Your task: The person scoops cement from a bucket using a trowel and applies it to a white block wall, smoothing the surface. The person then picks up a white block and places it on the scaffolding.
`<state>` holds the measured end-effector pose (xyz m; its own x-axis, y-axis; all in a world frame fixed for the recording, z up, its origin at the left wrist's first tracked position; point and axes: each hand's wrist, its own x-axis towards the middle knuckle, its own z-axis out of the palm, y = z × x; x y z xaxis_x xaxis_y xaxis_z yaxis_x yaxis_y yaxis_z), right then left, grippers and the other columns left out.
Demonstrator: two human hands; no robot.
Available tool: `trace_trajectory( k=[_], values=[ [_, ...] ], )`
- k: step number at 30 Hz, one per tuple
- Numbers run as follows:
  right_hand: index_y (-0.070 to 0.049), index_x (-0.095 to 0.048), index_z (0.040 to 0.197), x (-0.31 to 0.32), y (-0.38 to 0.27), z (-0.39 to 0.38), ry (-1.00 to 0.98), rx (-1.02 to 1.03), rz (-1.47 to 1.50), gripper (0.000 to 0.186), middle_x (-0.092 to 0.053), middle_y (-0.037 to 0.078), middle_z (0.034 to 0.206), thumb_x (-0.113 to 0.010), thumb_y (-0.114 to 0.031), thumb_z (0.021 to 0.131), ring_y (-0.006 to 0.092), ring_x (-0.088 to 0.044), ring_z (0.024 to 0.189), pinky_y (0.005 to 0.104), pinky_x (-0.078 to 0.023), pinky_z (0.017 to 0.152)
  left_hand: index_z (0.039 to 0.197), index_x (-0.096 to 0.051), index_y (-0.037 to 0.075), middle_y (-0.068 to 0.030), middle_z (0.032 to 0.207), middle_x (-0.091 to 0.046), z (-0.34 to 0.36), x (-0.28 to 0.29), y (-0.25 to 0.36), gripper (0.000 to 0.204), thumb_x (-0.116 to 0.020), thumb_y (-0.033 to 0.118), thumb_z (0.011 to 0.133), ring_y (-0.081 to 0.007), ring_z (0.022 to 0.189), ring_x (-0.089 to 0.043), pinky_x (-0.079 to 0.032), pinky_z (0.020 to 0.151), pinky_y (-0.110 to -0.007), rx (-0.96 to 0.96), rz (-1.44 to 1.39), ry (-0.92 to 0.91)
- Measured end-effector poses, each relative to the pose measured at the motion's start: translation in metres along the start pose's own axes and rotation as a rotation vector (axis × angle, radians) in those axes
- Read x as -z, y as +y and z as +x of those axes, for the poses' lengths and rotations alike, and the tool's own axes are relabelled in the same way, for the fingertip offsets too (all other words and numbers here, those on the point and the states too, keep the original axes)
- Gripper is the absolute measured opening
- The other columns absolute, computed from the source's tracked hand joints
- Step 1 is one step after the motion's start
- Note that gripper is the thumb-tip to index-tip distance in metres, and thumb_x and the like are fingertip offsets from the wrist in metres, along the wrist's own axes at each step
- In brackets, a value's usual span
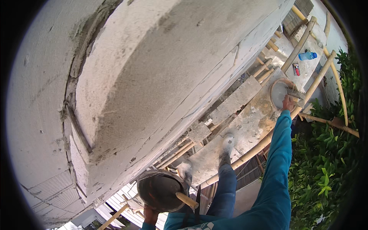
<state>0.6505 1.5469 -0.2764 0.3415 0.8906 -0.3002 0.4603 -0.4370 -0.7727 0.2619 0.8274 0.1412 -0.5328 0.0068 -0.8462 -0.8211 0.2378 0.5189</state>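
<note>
My left hand [150, 215] grips the side of a dark, mortar-stained bucket [145, 191] held close to my body. A tool's wooden handle [187, 200] sticks out over the bucket's rim; the rest of that tool cannot be made out. With my right arm stretched far out, my right hand [288, 102] is closed on a notched trowel [300, 94]. This trowel is over the edge of a round basin [272, 92] with pale grey, watery contents. The basin rests on the scaffold planks.
Stained planks [245, 126] under my feet run beside a rough plastered wall [165, 84]. Bamboo poles [318, 80] form the scaffold's outer rail. Beyond the basin lie a blue-capped bottle [307, 56] and a small red pack [296, 69]. Leafy bushes [322, 176] grow at right.
</note>
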Motion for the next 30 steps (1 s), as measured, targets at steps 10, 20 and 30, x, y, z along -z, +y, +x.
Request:
trace_trajectory(
  k=[10,20,30],
  values=[
    [-0.011,-0.046,0.07,0.058,-0.061,-0.145,-0.003,-0.441,0.242,0.044,-0.041,0.004,0.057,-0.064,-0.049,0.082,0.0172,-0.041,0.05,0.0313,-0.045,0.054,0.104,-0.057,0.005,-0.012,0.087,-0.06,-0.014,0.071,-0.024,0.034,-0.052,-0.002,0.072,-0.0269,0.075,-0.062,-0.054,0.059,-0.038,-0.346,0.477,0.142],
    [-0.017,-0.028,0.057,0.071,-0.132,-0.392,-0.24,-0.485,0.358,0.044,-0.028,-0.003,0.051,-0.059,-0.034,0.084,0.0131,-0.031,0.047,0.0377,-0.052,0.064,0.103,-0.058,0.004,-0.0064,0.07,-0.055,-0.025,0.144,-0.004,0.033,-0.052,0.001,0.071,-0.0194,0.06,-0.054,-0.04,0.049,-0.032,-0.112,-0.236,0.41],
    [-0.017,-0.031,0.058,0.046,-0.173,-0.575,-0.339,-0.458,0.15,0.039,-0.029,-0.002,0.053,-0.054,-0.034,0.085,0.0163,-0.041,0.054,0.041,-0.051,0.067,0.11,-0.059,0.004,-0.0062,0.083,-0.058,-0.027,0.324,-0.022,0.041,-0.05,-0.003,0.07,-0.0204,0.069,-0.053,-0.043,0.058,-0.033,-0.027,-0.784,0.774]
  ],
)
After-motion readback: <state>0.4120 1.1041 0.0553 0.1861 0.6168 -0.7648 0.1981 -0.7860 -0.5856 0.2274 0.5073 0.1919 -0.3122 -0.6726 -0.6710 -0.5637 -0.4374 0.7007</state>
